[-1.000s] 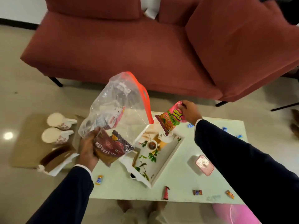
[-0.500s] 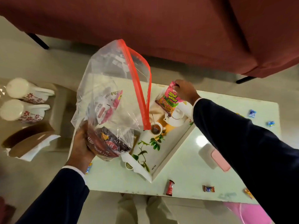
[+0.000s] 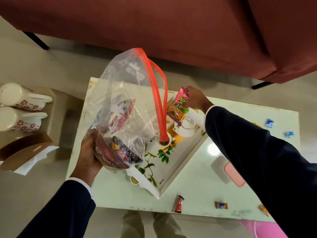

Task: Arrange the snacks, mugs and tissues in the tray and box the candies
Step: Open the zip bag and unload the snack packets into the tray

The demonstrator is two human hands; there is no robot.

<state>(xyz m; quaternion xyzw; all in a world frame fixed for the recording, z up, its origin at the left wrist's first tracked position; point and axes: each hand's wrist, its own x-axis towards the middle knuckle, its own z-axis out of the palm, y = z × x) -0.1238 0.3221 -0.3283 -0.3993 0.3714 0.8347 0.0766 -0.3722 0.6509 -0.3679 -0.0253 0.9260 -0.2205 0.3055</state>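
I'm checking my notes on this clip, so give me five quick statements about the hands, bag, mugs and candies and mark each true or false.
1. The left hand holds the clear bag from below. True.
2. The right hand holds a snack packet over the tray. True.
3. Both mugs stand in the tray. False: they lie on a side stand left of the table.
4. The bag is empty. False: packets show inside it.
5. All the candies are in the pink-lidded box. False: several lie loose on the table, and the box is shut.
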